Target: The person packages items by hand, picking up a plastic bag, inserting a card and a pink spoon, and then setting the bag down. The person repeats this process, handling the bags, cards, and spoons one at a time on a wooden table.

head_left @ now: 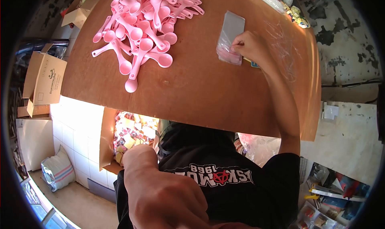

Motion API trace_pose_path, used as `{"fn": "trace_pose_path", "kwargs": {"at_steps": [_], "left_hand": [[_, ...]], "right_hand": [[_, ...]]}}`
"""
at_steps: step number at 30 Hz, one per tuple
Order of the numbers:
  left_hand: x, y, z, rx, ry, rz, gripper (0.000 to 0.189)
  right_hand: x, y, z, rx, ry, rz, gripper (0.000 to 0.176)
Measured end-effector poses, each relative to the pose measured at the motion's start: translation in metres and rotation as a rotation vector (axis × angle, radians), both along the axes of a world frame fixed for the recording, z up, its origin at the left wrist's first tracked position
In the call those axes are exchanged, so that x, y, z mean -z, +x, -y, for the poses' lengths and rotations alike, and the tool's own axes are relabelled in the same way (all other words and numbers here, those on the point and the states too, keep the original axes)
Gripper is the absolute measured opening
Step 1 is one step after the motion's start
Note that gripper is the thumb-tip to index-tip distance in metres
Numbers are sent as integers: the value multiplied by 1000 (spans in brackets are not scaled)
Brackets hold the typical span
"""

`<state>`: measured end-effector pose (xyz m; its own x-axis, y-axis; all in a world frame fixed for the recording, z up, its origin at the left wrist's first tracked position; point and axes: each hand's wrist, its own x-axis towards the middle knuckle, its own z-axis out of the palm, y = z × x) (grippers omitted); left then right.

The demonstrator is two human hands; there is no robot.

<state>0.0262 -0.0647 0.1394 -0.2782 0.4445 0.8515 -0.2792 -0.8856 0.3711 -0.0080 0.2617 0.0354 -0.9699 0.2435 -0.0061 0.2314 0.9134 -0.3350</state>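
Because cardboard boxes stand open on the floor at nine o'clock, and an open carton of coloured packets is tucked under the table edge at seven o'clock, anything knocked off the wooden table would probably be lost among them. The pile of pink spoons is heaped at eleven o'clock, and its lowest spoon lies nearest the table's near edge. One sweep of a forearm is judged enough to scatter it.

The left hand is held close to the camera at six o'clock, off the table, with its fingers curled in. Whether anything is enclosed cannot be told. With that hand off the table, the small clear bag at one o'clock is steadied from one side only. The bag is laid flat on the table, and a few pink spoons are gathered at its near end. That end is pinched by the right hand, thumb and fingers closed together on the plastic.

Which end is open cannot be made out. If the bag were lifted by the wrong end, or the pinch slackened on the slippery plastic, the spoons inside could slide out. Clear film is spread at two o'clock just beside the right wrist and could be dragged along by the arm.
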Motion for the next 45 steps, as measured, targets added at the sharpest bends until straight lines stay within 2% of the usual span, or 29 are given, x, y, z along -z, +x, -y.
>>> {"fn": "trace_pose_path", "kwargs": {"at_steps": [3, 7, 9, 11, 12, 14, 17, 18, 20, 24, 26, 29, 34, 36, 38, 39, 41, 42, 43, 45], "left_hand": [[6, -15, -7, 31, 105, -91, 19], [32, -26, -6, -17, -375, 152, 38], [41, -35, -20, -327, -745, -26, 42], [41, -48, -44, -606, -1021, -451, 40], [46, -54, -54, -609, -1027, -446, 40], [68, -69, -78, -922, -991, -971, 38], [96, -87, -110, -1031, -859, -1032, 47], [102, -93, -120, -1036, -858, -1040, 47], [112, -101, -138, -898, -1087, -1016, 58], [122, -105, -158, -959, -991, -998, 70], [121, -104, -161, -809, -1190, -854, 74], [124, -103, -163, -763, -1214, -774, 75], [130, -105, -162, -790, -1187, -851, 71], [131, -104, -163, -793, -1197, -866, 68], [136, -97, -164, -1164, -951, -762, 54], [133, -92, -160, -1158, -955, -763, 54], [117, -79, -149, -862, -1087, -304, 41], [110, -70, -141, -614, -1147, -80, 36], [105, -63, -134, -617, -1141, -83, 36], [103, -49, -119, -88, -1213, 353, 44]], "right_hand": [[-4, 3, -6, -52, 39, -122, 10], [-9, 12, -4, -31, 126, -54, 15], [-14, 14, -2, -47, 133, -49, 15], [-15, 16, 2, -28, 106, -47, 15], [-13, 16, 2, -34, 103, -44, 15], [-9, 13, -4, -55, 49, -42, 14], [-11, 12, -1, -50, -3, -40, 14], [-11, 11, -1, -52, -5, -48, 14], [-12, 11, -1, -61, 46, -43, 14], [-7, 9, -8, -88, 11, -45, 14], [-11, 13, -12, -54, -2, -41, 14], [-10, 15, -20, -27, -30, -77, 13], [-19, 22, -16, 2, -1, -138, 14], [-25, 28, -11, 79, 25, -312, 13], [-31, 38, -4, 27, 81, -385, 11], [-33, 45, 1, -28, 138, -456, 9], [-44, 66, 19, -67, 211, -446, 8], [-48, 76, 26, -113, 290, -445, 8], [-49, 84, 33, -113, 295, -450, 8], [-47, 102, 48, -178, 300, -468, 10]]}}
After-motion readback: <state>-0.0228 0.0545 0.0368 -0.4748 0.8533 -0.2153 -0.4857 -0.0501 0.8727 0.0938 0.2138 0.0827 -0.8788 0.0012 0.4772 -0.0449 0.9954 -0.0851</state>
